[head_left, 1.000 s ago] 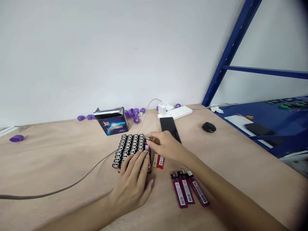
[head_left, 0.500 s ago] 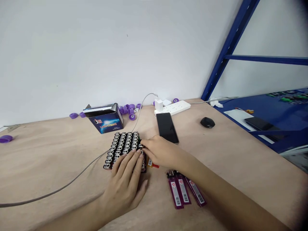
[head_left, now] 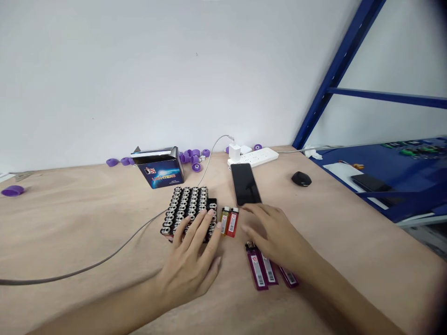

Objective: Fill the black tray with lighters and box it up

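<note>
Several lighters (head_left: 188, 202) stand upright in tight rows, their metal tops facing up. My left hand (head_left: 193, 256) rests on the near right part of this block, fingers stretched out over the tops. Just right of the block lie a yellow lighter (head_left: 224, 220) and a red lighter (head_left: 233, 222). My right hand (head_left: 275, 232) hovers to their right, fingers apart with nothing between them. Below and partly under it are three purple lighters (head_left: 256, 270), flat on the table.
Behind the block stands an open dark blue lighter box (head_left: 160, 174). A phone (head_left: 245, 184), a white power strip (head_left: 261, 157) and a black mouse (head_left: 301, 178) lie to the right. Purple caps (head_left: 190, 156) line the wall. A grey cable (head_left: 115, 257) crosses the left side.
My right hand has drawn back to the right from the block, uncovering the yellow and red lighters. My left hand stays on the block. The view has shifted slightly.
</note>
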Motion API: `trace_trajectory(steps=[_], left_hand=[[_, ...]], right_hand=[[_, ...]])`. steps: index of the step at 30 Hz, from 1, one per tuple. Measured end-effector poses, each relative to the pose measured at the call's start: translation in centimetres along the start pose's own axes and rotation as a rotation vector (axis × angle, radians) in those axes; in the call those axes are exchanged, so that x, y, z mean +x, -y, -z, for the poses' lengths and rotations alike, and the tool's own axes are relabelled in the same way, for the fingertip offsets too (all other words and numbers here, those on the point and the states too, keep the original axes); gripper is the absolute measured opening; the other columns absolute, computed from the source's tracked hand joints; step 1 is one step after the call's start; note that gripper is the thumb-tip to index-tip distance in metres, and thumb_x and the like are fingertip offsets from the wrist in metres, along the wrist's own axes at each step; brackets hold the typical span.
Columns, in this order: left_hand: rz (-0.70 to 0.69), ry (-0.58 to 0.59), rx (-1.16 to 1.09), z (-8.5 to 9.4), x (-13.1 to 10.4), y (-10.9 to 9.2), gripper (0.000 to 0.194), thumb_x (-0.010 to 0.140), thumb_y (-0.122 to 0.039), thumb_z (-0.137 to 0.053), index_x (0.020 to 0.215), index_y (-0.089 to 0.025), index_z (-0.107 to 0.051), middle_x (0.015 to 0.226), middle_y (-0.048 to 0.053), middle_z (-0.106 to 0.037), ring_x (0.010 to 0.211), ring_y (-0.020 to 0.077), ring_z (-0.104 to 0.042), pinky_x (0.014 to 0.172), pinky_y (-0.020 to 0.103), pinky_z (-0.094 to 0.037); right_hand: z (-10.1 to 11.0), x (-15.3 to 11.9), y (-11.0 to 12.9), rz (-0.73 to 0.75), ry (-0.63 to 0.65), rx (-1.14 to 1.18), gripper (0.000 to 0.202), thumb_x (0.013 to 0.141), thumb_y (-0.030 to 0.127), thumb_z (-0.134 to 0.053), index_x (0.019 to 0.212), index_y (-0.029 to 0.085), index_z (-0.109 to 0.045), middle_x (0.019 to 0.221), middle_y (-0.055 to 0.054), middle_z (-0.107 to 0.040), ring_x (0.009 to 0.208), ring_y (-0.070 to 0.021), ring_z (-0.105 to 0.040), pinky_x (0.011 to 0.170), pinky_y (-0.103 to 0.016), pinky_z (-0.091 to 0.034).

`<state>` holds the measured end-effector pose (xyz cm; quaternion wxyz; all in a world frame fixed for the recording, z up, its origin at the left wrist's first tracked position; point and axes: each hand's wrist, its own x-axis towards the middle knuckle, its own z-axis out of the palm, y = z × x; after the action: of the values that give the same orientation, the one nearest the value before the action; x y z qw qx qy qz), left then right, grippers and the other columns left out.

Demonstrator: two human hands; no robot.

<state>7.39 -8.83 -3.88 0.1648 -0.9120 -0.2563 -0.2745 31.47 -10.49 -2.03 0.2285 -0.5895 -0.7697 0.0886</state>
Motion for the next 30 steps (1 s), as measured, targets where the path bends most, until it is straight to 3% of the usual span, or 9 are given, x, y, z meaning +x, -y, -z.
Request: trace_trajectory(steps=[2, 4, 7, 12, 16, 20, 25, 30], left_hand=[[-0.064, -0.041, -0.05, 0.3, -0.4, -0.4, 0.045, 0.09, -0.02, -0.055, 0.132, -0.003, -0.054, 0.141, 0.031, -0.05, 0.139, 0.0425, -0.039, 0.111, 0.061, -0.028], [-0.163, -0.083, -0.135, 0.5, -0.8, -0.8, 0.041, 0.086, -0.018, -0.056, 0.125, -0.006, -0.058, 0.14, 0.029, -0.05, 0.141, 0.0422, -0.038, 0.11, 0.062, -0.031], [-0.279, -0.123, -0.25, 0.9, -1.2, -1.2, 0.036, 0.08, -0.019, -0.058, 0.115, -0.009, -0.06, 0.142, 0.028, -0.05, 0.136, 0.04, -0.046, 0.105, 0.057, -0.044], [-0.369, -0.192, -0.338, 1.1, -1.2, -1.7, 0.03, 0.077, -0.016, -0.056, 0.106, -0.009, -0.064, 0.117, 0.023, -0.069, 0.112, 0.0308, -0.064, 0.097, 0.046, -0.053], [-0.384, -0.183, -0.404, 0.8, -0.9, -1.8, 0.028, 0.077, -0.013, -0.053, 0.102, -0.009, -0.064, 0.099, 0.017, -0.072, 0.095, 0.0263, -0.067, 0.084, 0.038, -0.057], [-0.215, -0.09, -0.616, 0.8, -0.7, -2.1, 0.025, 0.08, -0.009, -0.046, 0.102, -0.01, -0.059, 0.076, 0.009, -0.065, 0.065, 0.0198, -0.06, 0.06, 0.031, -0.053], [0.266, 0.093, -0.907, 1.3, -0.6, -3.2, 0.017, 0.082, -0.012, -0.05, 0.098, -0.018, -0.054, 0.08, 0.004, -0.063, 0.069, 0.0173, -0.06, 0.061, 0.027, -0.051], [0.313, 0.181, -0.938, 1.0, -0.6, -3.5, 0.018, 0.081, -0.015, -0.052, 0.099, -0.019, -0.053, 0.085, 0.005, -0.061, 0.078, 0.0196, -0.059, 0.068, 0.03, -0.051]], right_hand=[[-0.6, -3.3, -0.8, 0.025, -0.009, -0.015, 0.061, 0.091, 0.041, -0.061, 0.144, 0.018, -0.043, 0.139, -0.019, -0.057, 0.125, -0.0349, -0.056, 0.098, -0.052, -0.048], [-0.9, -5.9, -1.5, 0.132, 0.065, -0.022, 0.091, 0.08, 0.052, -0.072, 0.154, 0.021, -0.03, 0.151, -0.02, -0.046, 0.136, -0.0384, -0.046, 0.103, -0.055, -0.046], [-0.9, -7.2, -2.1, 0.216, 0.14, -0.026, 0.108, 0.072, 0.053, -0.079, 0.158, 0.022, -0.021, 0.155, -0.019, -0.042, 0.142, -0.0393, -0.039, 0.11, -0.057, -0.039], [-0.8, -5.6, -2.3, 0.269, 0.186, -0.008, 0.099, 0.073, 0.054, -0.08, 0.152, 0.017, -0.033, 0.147, -0.021, -0.051, 0.137, -0.0354, -0.045, 0.109, -0.052, -0.042], [-1.4, -5.1, -2.0, 0.313, 0.113, -0.013, 0.088, 0.074, 0.047, -0.082, 0.146, 0.017, -0.041, 0.135, -0.02, -0.06, 0.124, -0.0337, -0.055, 0.102, -0.049, -0.048], [-1.9, -5.3, -1.9, 0.407, -0.052, -0.05, 0.093, 0.072, 0.044, -0.084, 0.147, 0.016, -0.036, 0.128, -0.021, -0.063, 0.116, -0.034, -0.058, 0.095, -0.049, -0.051], [-1.9, -5.4, -1.2, 0.45, -0.105, -0.082, 0.096, 0.074, 0.035, -0.083, 0.151, 0.015, -0.029, 0.128, -0.021, -0.063, 0.118, -0.0337, -0.057, 0.096, -0.048, -0.052], [-1.6, -5.1, 0.0, 0.403, 0.019, -0.087, 0.079, 0.079, 0.03, -0.072, 0.148, 0.014, -0.037, 0.13, -0.019, -0.063, 0.118, -0.0332, -0.057, 0.096, -0.05, -0.052]])
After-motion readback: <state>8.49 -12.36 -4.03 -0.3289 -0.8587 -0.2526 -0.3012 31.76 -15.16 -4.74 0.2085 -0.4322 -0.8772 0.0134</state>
